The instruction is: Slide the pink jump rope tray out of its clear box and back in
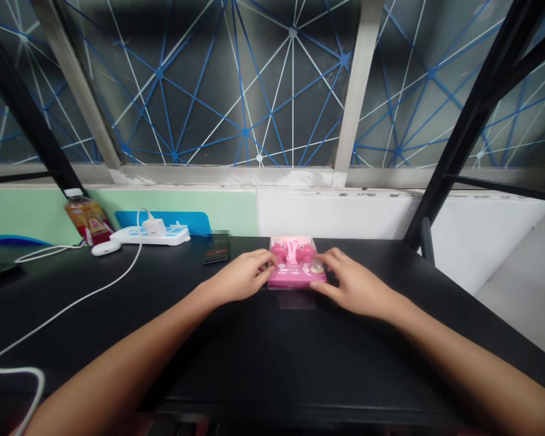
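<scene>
A pink box point(292, 275) with a clear window lies on the black table, and pink items show through the window. My left hand point(249, 274) is at the box's left edge, its fingers curled against that side. On the opposite side, my right hand point(352, 281) grips the right edge, thumb at the near right corner and fingers further back. A clear flap point(297, 301) sticks out from the near side of the box.
On the black table point(263, 363), a dark phone point(217, 249) lies left of the box. Farther left are a white power strip point(172, 236) with a charger point(155, 227), a white case point(106, 247), a drink bottle point(88, 218) and a white cable point(95, 292). Black frame bars point(463, 127) flank the window.
</scene>
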### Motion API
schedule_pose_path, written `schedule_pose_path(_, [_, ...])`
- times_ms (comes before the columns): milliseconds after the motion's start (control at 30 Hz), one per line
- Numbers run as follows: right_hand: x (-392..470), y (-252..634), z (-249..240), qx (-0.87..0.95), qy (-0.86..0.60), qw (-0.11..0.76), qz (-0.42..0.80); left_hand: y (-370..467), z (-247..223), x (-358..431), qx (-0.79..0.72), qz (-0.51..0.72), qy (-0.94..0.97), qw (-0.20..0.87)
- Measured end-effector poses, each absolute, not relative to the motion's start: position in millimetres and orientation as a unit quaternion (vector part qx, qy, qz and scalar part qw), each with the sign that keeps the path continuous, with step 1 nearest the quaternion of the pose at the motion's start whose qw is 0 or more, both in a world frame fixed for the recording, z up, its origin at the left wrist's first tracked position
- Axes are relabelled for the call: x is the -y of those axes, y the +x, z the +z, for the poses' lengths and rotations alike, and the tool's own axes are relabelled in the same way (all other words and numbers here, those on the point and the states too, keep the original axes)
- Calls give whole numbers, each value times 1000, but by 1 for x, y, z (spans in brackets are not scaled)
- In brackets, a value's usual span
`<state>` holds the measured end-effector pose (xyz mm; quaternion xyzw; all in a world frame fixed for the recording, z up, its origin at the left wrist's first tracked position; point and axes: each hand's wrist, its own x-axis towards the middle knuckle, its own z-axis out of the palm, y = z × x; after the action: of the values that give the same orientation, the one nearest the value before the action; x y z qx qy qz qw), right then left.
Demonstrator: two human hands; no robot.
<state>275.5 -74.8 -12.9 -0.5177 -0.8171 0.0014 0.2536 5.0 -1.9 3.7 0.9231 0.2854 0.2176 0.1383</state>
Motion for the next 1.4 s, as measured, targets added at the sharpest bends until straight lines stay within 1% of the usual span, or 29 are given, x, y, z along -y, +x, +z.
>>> schedule_pose_path(67, [69,279,-15,823,-508,254,32,5,2,0,-292,216,921,138])
schedule_pose_path(233, [57,283,-24,797,-513,309,74,8,-3,1,-287,229,921,128])
schedule_pose_path(300, [59,282,-22,795,-517,302,98,9,-4,2,-319,227,910,139])
schedule_pose_path(367, [64,283,-15,799,-512,269,165,7,-3,2,-348,196,894,203])
schedule_pose_path(433, [69,284,-9,807,-486,231,242,3,-2,-1,-348,151,875,301])
schedule_pose_path(467, [70,285,-7,813,-470,216,268,0,-1,-2,-337,131,868,341])
schedule_pose_path(500, [70,286,-7,819,-459,208,276,-2,-1,-4,-322,119,868,359])
schedule_pose_path(533, [70,287,-7,825,-459,204,259,-3,-1,-5,-309,117,876,351])
schedule_pose_path(567, [68,288,-9,831,-471,204,215,-2,-2,-6,-301,127,890,317])
schedule_pose_path(667, [64,286,-17,831,-510,221,2,4,-5,-5,-295,208,920,154])
schedule_pose_path(733, [62,282,-20,834,-491,235,-85,8,-5,-2,-279,239,924,105])
schedule_pose_path(800, [64,277,-22,855,-449,243,-91,11,-5,1,-261,235,929,117])
schedule_pose_path(933, [69,271,-19,893,-389,213,-76,12,-6,1,-269,239,917,172])
schedule_pose_path(1067, [71,273,-16,906,-374,195,-42,12,-13,-6,-294,285,885,221])
schedule_pose_path(1167, [69,274,-18,902,-383,191,-57,12,-16,-10,-299,291,877,240])
schedule_pose_path(1233, [68,272,-22,894,-391,202,-87,11,-14,-9,-287,280,890,218])
schedule_pose_path(1300, [66,271,-25,884,-395,234,-89,11,-9,-6,-264,259,912,179])
schedule_pose_path(1400, [66,268,-27,853,-412,320,-23,10,-2,0,-257,239,926,137])
